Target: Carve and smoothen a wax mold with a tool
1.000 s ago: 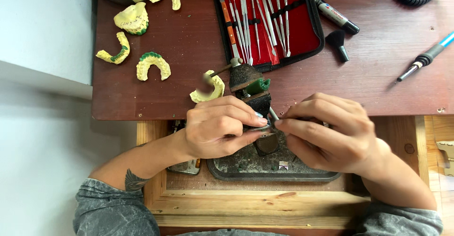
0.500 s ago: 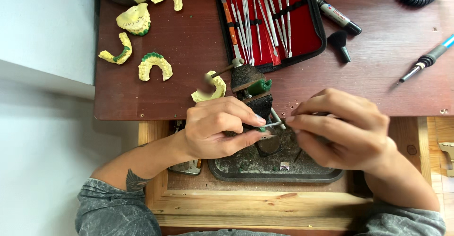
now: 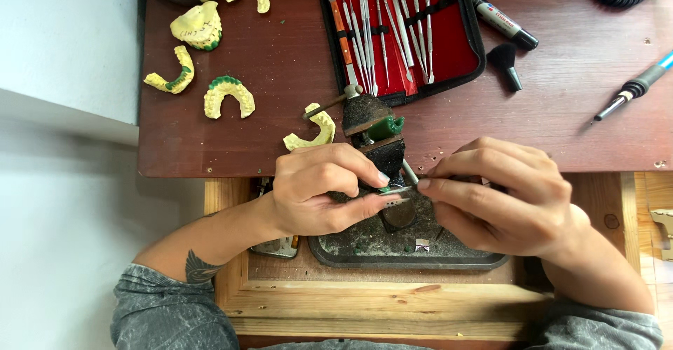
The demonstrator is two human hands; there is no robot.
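Both hands have edged slightly to the right since a moment ago, and the pinch between them has tightened over the tray. Left hand (image 3: pixel 319 192) sits just in front of the desk (image 3: pixel 266 140) edge, thumb and index finger pressed together on a tiny silvery workpiece (image 3: pixel 395 191) with a speck of green on it. Right hand (image 3: pixel 508 199) comes in from the other side, fingers curled and pinching a slim metal hand tool (image 3: pixel 410 176) whose tip meets that workpiece. Exactly how the piece is shaped is too small to tell.

All of this hangs above a dark oval tray (image 3: pixel 463 257) littered with shavings and green crumbs, set in a wooden drawer (image 3: pixel 392 308) pulled out below the desk. Just behind the fingertips stands a dark bench peg block (image 3: pixel 375 122) with a green lump (image 3: pixel 387 128) clamped in it, at the desk's front edge.

Up on the desk, a yellow dental cast (image 3: pixel 312 131) lies just left of the block, and more yellow casts with green trim (image 3: pixel 228 94) are scattered toward the far left corner. An open red-lined instrument case (image 3: pixel 449 42) holds a row of steel tools. To its right lie a marker pen (image 3: pixel 503 21), a small black brush (image 3: pixel 506 61), and a blue-handled handpiece (image 3: pixel 634 87), well apart from the hands.
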